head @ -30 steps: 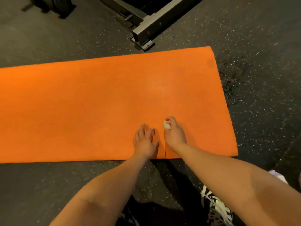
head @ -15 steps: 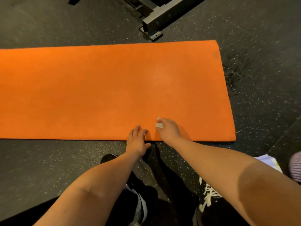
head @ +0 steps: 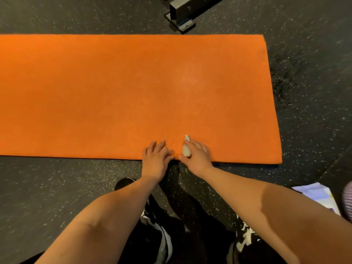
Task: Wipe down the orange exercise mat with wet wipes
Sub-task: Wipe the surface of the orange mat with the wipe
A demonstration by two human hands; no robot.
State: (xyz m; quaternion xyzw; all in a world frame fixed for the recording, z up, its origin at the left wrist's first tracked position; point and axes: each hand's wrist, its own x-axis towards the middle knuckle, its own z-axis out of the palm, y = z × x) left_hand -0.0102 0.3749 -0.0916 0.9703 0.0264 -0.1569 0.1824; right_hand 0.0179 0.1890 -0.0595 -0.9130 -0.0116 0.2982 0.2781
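Near edge of orange mat (head: pixel 114 92): we rest our left hand (head: pixel 156 157) flat, fingers straight and together. Just right of it, our right hand (head: pixel 198 155) pinches a wadded white wipe (head: pixel 186 149).

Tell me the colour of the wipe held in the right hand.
Off-white wipe, gripped by the right hand; head view shows it best.

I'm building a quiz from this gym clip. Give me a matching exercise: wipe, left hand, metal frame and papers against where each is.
1 wipe
2 left hand
3 metal frame
4 papers

A on the floor, lower right
B beyond the far edge of the mat
C held in the right hand
D resting on the mat's near edge

Pairs: 1-C, 2-D, 3-B, 4-A
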